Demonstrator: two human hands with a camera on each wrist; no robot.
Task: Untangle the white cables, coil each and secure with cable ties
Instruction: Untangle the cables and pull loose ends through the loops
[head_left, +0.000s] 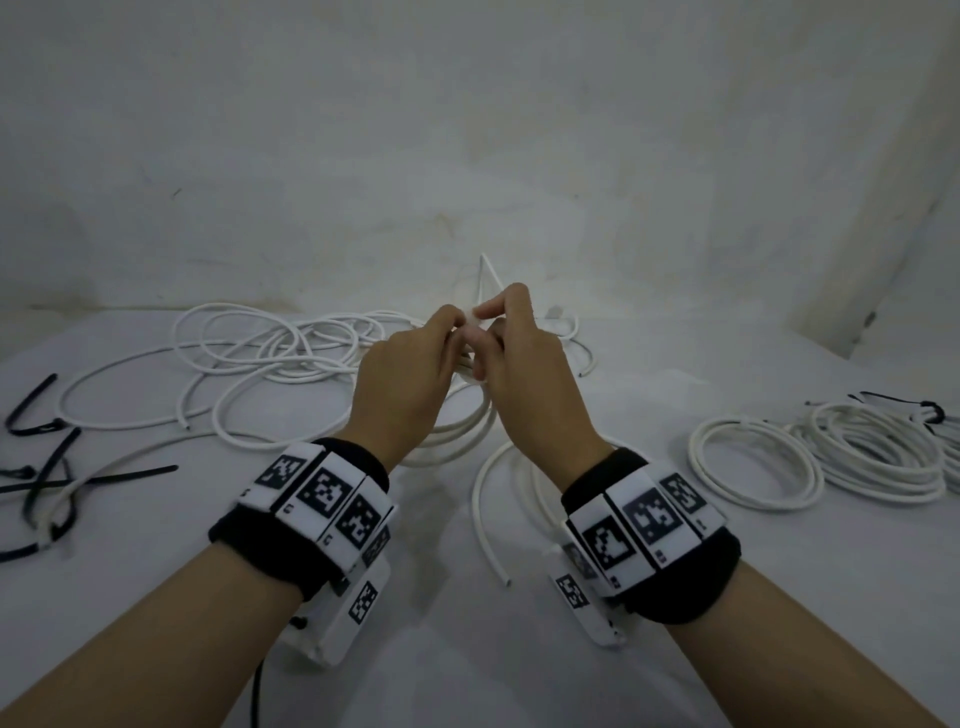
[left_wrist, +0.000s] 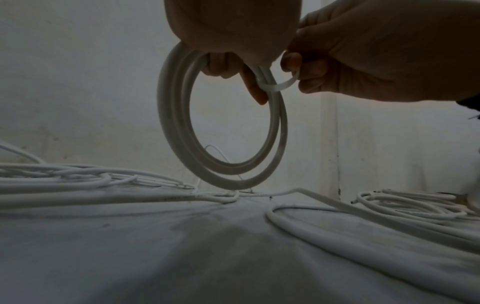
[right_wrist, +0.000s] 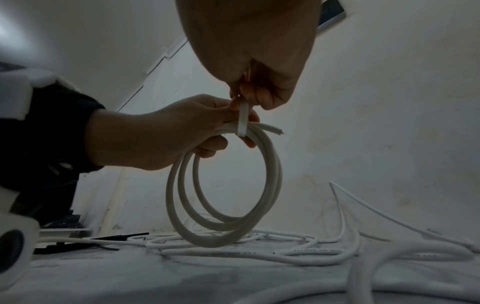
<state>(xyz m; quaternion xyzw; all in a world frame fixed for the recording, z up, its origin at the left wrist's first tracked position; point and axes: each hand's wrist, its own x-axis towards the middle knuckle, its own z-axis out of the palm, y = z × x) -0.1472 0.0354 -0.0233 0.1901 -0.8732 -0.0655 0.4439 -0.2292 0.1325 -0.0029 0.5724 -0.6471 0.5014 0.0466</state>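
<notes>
A small white cable coil (left_wrist: 166, 115) hangs above the table, and my left hand (head_left: 447, 332) grips its top with the fingers curled through the loops. A white cable tie (right_wrist: 243, 119) wraps over the coil's top beside a cut cable end. My right hand (head_left: 493, 322) pinches the tie's upper part between thumb and fingers, right against the left hand. In the head view most of the coil (head_left: 467, 426) is hidden behind my hands. A tangle of loose white cables (head_left: 270, 353) lies on the table behind and to the left.
Two coiled white cable bundles (head_left: 753, 467) (head_left: 878, 457) lie at the right, the farther one bound with a black tie (head_left: 930, 410). Several black cable ties (head_left: 52, 467) lie at the left edge. A loose cable end (head_left: 483, 519) curves between my wrists. A wall stands close behind.
</notes>
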